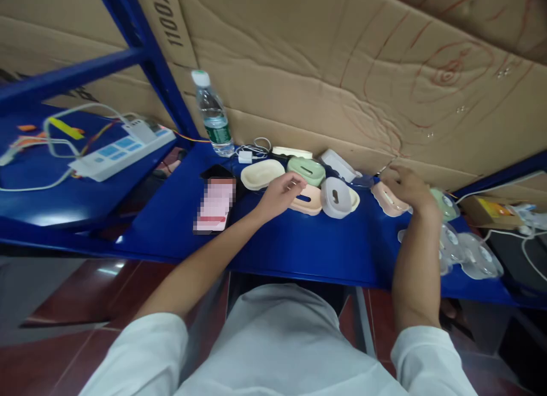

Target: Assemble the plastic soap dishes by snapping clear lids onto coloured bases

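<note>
My left hand [283,194] hovers at the near side of a group of small oval dishes, its fingers curled together; whether they pinch something is too small to tell. Beside it lie a cream dish [261,174], a green slotted dish [308,171], a peach slotted dish [311,200] and a translucent dish [336,198]. Over on the right, my right hand [410,190] reaches beside a pink slotted dish [388,200]; its fingers are blurred, and a grip on the dish cannot be made out.
A phone [215,207] lies left of the dishes, with a water bottle [216,122] behind. Clear plastic pieces [479,257] lie at the right. A power strip [122,154] is on the left shelf. Cardboard [299,71] stands behind the blue table [299,253].
</note>
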Demonstrator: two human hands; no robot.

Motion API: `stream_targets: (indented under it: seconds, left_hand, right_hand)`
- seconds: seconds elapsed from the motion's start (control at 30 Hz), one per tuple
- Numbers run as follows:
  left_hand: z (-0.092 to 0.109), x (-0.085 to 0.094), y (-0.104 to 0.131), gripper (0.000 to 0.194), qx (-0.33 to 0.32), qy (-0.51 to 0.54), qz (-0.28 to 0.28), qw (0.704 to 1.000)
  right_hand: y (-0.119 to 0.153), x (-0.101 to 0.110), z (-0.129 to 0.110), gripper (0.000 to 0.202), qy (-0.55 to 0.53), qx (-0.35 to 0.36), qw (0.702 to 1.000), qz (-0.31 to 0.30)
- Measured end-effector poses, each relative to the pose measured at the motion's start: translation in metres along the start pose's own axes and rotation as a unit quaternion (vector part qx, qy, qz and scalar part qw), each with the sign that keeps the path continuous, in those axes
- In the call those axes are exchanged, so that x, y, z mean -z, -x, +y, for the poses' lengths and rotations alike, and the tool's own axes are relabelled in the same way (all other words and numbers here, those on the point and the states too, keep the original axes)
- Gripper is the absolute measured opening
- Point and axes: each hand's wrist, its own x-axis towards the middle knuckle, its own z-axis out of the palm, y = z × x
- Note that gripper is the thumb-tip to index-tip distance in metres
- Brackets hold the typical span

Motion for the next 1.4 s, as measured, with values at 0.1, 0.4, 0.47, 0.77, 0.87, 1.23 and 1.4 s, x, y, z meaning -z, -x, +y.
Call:
stream_targets:
  seconds: [0.1, 0.4, 0.47, 0.77, 0.87, 1.23, 1.4]
  left_hand:
    - [-0.004, -0.007, 0.004, 0.020, -0.033, -0.052, -0.046, 0.997]
    - [-0.016, -0.011, 0.006, 0.020, -0.029, -0.109, -0.065, 0.991]
    - [-0.017, -0.012, 0.006, 0.020, -0.018, -0.084, -0.061, 0.994]
    - [-0.003, -0.016, 0.007, 0.041, 0.036, 0.077, -0.085, 0.993]
    - [0.000, -0.014, 0.007, 0.070, 0.075, 0.216, -0.096, 0.969]
    - [0.001, 0.018, -0.017, 0.059, 0.082, 0.352, 0.111, 0.926]
    - [-0.003, 0.022, -0.020, 0.060, 0.072, 0.360, 0.159, 0.917]
  right_hand:
    - [0.018, -0.029, 0.019, 0.072, 0.050, -0.108, 0.992, -0.048]
    - [0.027, -0.060, 0.026, 0.086, 0.072, -0.152, 0.981, -0.096]
    - [0.026, -0.059, 0.027, 0.094, 0.020, -0.163, 0.981, -0.099]
    - [0.033, -0.018, -0.015, 0.080, -0.353, -0.003, 0.934, -0.052]
    - [0.031, -0.015, -0.084, 0.079, -0.383, 0.196, 0.889, -0.157]
    - [-0.037, -0.033, -0.213, 0.071, -0.411, 0.344, 0.838, -0.099]
    - [-0.083, -0.068, -0.214, 0.076, -0.273, 0.325, 0.900, -0.103]
